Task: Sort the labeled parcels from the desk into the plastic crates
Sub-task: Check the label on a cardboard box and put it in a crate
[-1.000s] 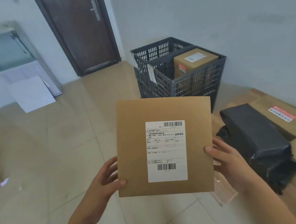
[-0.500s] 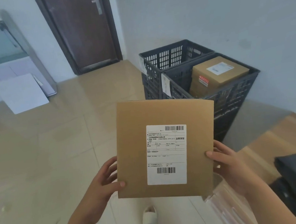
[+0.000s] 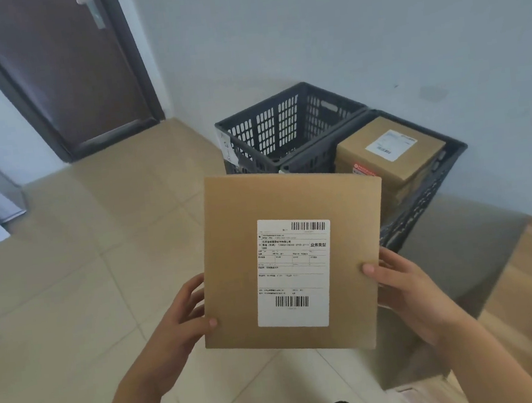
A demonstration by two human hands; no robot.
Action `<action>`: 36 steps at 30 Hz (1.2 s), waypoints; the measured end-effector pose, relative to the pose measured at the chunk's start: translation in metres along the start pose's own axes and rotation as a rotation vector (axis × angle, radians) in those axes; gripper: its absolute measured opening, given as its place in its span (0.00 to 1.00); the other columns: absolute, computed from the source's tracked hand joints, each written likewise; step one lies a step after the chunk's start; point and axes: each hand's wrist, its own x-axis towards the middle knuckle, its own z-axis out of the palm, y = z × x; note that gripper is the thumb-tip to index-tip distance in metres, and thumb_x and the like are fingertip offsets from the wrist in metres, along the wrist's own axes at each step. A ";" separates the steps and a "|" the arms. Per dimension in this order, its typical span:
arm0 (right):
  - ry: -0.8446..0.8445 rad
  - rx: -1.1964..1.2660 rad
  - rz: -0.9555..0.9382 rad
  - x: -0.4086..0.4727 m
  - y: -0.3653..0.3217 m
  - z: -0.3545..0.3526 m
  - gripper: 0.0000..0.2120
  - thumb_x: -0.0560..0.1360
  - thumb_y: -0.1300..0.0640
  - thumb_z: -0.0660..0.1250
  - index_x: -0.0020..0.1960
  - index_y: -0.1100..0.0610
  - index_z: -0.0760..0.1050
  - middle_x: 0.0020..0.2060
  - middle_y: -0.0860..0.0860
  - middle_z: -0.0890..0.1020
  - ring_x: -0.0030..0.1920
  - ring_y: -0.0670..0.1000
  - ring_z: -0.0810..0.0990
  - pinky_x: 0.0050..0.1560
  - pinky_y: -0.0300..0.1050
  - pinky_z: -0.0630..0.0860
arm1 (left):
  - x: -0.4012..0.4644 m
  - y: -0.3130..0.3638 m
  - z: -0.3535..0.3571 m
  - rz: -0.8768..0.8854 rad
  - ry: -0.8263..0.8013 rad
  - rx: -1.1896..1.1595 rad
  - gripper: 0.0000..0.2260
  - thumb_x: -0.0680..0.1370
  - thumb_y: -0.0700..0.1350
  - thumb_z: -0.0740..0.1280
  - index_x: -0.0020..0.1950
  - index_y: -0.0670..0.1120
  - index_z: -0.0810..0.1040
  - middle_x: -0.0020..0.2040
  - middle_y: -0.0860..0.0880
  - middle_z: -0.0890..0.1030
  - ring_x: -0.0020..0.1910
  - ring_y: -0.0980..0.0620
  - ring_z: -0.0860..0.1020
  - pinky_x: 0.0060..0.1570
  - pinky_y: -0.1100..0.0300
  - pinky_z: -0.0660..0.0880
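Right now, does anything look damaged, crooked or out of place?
Nothing stands out. Both hands, left and right, hold the flat parcel undamaged; a box sits slightly askew in the nearer crate.

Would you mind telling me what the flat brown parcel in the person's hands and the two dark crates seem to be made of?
Flat brown parcel: apparently matte kraft cardboard with crisp straight edges; a white paper label printed with barcodes is stuck on it. Two dark crates: moulded plastic, judging by the uniform slotted lattice walls and faint sheen.
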 end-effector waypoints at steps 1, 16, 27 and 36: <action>0.019 0.006 0.001 0.011 -0.002 0.000 0.34 0.64 0.44 0.78 0.69 0.49 0.78 0.62 0.53 0.85 0.61 0.59 0.84 0.67 0.67 0.75 | 0.014 0.004 -0.003 -0.011 -0.018 0.011 0.38 0.63 0.47 0.76 0.73 0.57 0.74 0.68 0.49 0.80 0.66 0.43 0.79 0.61 0.48 0.73; 0.125 0.116 0.035 0.284 -0.090 -0.005 0.22 0.73 0.44 0.68 0.64 0.52 0.81 0.56 0.52 0.87 0.56 0.56 0.84 0.61 0.58 0.77 | 0.287 0.154 -0.049 0.040 0.006 0.284 0.40 0.60 0.55 0.80 0.72 0.61 0.73 0.64 0.52 0.84 0.59 0.50 0.84 0.59 0.50 0.76; 0.180 0.144 -0.053 0.404 -0.128 -0.014 0.28 0.71 0.46 0.72 0.70 0.51 0.76 0.62 0.52 0.85 0.62 0.55 0.83 0.63 0.59 0.77 | 0.440 0.199 -0.086 0.014 -0.104 0.299 0.44 0.60 0.54 0.82 0.74 0.61 0.70 0.68 0.49 0.81 0.66 0.47 0.80 0.66 0.43 0.73; 0.496 0.231 -0.075 0.461 -0.148 -0.005 0.34 0.68 0.42 0.76 0.72 0.50 0.75 0.63 0.51 0.84 0.64 0.57 0.82 0.66 0.65 0.77 | 0.605 0.239 -0.097 0.022 -0.403 0.351 0.42 0.61 0.54 0.79 0.74 0.60 0.70 0.68 0.52 0.81 0.66 0.49 0.80 0.62 0.49 0.74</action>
